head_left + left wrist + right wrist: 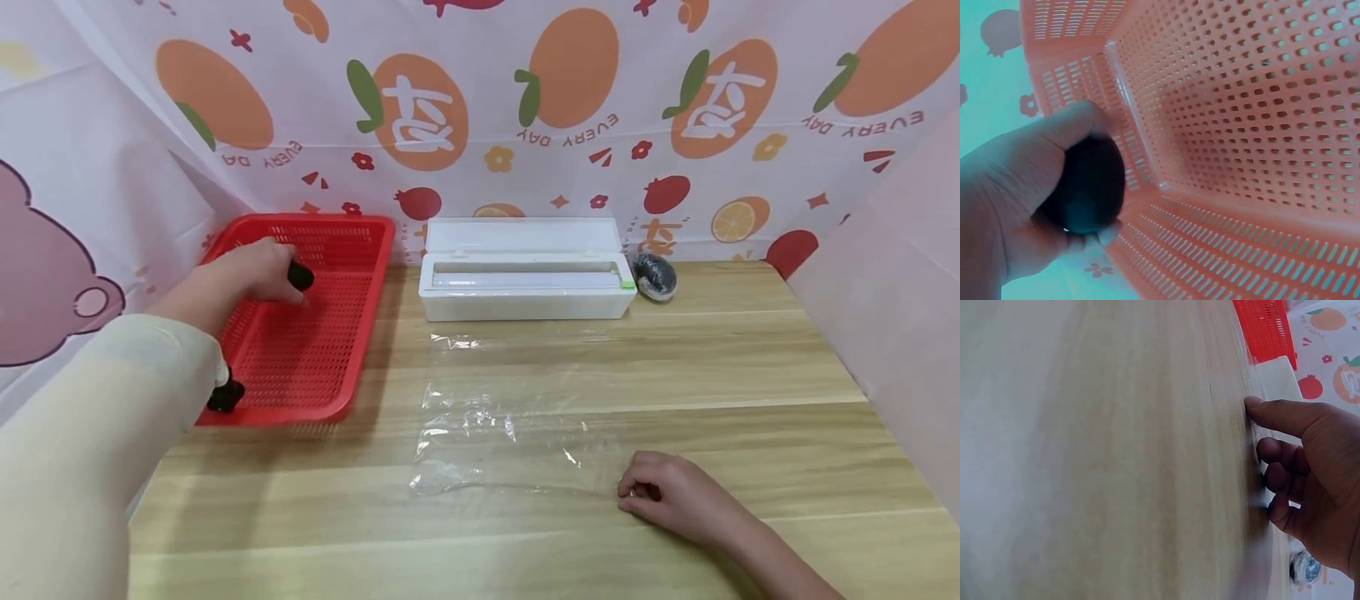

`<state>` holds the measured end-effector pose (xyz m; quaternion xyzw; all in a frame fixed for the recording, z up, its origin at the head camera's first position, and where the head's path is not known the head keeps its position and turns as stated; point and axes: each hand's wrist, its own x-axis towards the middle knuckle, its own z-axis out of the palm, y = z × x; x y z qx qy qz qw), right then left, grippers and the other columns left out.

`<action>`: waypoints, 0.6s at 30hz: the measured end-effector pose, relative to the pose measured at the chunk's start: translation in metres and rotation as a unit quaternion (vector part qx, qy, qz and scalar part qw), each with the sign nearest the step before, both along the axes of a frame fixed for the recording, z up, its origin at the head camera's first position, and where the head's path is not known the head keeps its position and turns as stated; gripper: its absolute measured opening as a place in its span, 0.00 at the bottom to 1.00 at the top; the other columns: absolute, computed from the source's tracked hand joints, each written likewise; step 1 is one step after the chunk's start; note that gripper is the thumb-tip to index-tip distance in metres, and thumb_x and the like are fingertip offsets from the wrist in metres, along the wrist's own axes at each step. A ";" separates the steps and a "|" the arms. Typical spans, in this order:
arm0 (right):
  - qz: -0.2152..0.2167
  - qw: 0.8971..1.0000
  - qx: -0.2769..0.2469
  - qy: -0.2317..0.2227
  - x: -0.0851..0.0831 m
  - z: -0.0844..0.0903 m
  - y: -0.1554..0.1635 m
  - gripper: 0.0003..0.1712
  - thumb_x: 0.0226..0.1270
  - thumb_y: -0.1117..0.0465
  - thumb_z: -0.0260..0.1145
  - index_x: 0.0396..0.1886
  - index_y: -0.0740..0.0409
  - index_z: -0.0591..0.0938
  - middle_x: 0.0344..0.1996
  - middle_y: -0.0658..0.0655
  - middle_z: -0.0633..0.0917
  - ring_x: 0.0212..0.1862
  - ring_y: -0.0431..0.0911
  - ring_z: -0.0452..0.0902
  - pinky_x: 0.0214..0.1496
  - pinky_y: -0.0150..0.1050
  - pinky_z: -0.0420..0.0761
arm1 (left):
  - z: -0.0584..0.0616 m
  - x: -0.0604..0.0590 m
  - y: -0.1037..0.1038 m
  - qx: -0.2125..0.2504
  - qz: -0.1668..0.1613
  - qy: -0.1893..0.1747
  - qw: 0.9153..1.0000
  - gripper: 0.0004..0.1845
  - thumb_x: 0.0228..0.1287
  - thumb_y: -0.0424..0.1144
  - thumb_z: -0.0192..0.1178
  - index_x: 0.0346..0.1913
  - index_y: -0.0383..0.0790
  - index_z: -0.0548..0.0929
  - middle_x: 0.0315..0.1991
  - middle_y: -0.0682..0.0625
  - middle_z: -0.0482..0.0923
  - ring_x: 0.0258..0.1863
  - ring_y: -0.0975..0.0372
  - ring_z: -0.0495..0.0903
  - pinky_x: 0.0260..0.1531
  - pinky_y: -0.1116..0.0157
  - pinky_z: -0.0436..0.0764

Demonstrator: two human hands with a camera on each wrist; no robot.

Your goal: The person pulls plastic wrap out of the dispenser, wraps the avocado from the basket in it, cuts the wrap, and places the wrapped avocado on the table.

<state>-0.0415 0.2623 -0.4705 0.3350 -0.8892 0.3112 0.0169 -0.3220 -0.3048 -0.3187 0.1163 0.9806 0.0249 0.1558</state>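
Nearest, on the pale wood-grain tabletop (750,367), the right hand (671,496) rests with its fingers curled under, pressing down the near right corner of a sheet of clear plastic wrap (510,425); whether it pinches the film cannot be told. That sheet lies flat and crinkled on the boards, glinting at its left edge and running from the hand toward the far side. Left of the wrap sits a red plastic basket (360,333), shallow, rectangular and perforated all over with small slots. Within it, near its far left corner, the left hand (258,271) grips a small, rounded black object (301,276), smooth and dark, its fingers wrapped around it. A second black object (225,395) lies at the basket's near left edge, partly hidden by the cream sleeve (97,450). Farther back, a long white plastic wrap dispenser box (525,292) stands with its lid raised. Just right of it rests a dark oval object wrapped in shiny film (655,276). Behind everything hangs a glossy cloth printed with oranges (570,75).
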 end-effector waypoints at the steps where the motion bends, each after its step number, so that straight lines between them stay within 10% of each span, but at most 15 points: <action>1: 0.001 1.000 0.000 0.001 0.000 0.000 0.000 0.05 0.63 0.54 0.72 0.32 0.39 0.82 0.26 0.32 0.73 0.28 0.26 0.67 0.28 0.19 0.69 | 0.003 0.001 0.002 0.006 0.000 0.005 1.000 0.54 0.37 0.59 0.79 0.64 0.31 0.69 0.52 0.31 0.72 0.47 0.41 0.73 0.47 0.38 0.79; 8: 0.000 1.000 0.002 0.009 0.001 0.000 -0.001 0.07 0.60 0.56 0.74 0.31 0.39 0.83 0.27 0.32 0.74 0.29 0.26 0.68 0.29 0.20 0.69 | 0.032 0.024 0.033 0.030 -0.032 0.057 0.997 0.37 0.52 0.55 0.72 0.59 0.35 0.73 0.45 0.38 0.78 0.40 0.49 0.77 0.36 0.53 0.83; 18: -0.019 0.999 0.022 0.023 0.004 0.001 -0.006 0.10 0.55 0.62 0.76 0.30 0.41 0.84 0.27 0.32 0.76 0.29 0.25 0.68 0.30 0.20 0.71 | 0.048 0.096 0.131 0.116 -0.125 0.098 0.980 0.29 0.49 0.60 0.73 0.46 0.46 0.78 0.38 0.49 0.78 0.34 0.56 0.78 0.34 0.61 0.81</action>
